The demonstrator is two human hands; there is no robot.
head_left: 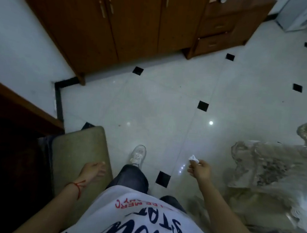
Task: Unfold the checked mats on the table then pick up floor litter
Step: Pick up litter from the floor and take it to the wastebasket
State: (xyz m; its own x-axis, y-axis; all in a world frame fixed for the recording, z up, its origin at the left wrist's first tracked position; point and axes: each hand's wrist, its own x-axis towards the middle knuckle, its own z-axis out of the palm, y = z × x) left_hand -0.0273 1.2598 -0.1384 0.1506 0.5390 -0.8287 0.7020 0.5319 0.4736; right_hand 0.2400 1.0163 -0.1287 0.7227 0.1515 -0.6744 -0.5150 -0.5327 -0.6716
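A brown wooden cupboard [108, 25] with brass handles fills the upper left and centre of the frame, with a drawer unit [221, 31] joined to its right side and a white appliance [302, 14] in the upper right corner. The floor [159, 102] is pale glossy tile with small black squares at the tile corners, and it shows bright spots of reflected light. At lower left a greenish padded stool [77, 152] stands against a dark wooden piece of furniture [10, 115]. Along the right edge, from mid-height down, lies a blurred grey-beige patterned fabric or covering [267, 167]; what it covers cannot be told. A white shoe [138, 155] and a dark trouser leg [130, 177] point up the frame at lower centre, above a white printed shirt [139, 223]. The left hand [93, 171], with a red thread at the wrist, hangs over the stool with fingers loosely spread and holds nothing; whether it touches the stool is unclear. The right hand [200, 169], at lower right of centre, pinches a small crumpled white scrap of litter [193, 158] at its fingertips, held above the floor, just left of the fabric. The litter is well apart from the left hand, with the leg between them.
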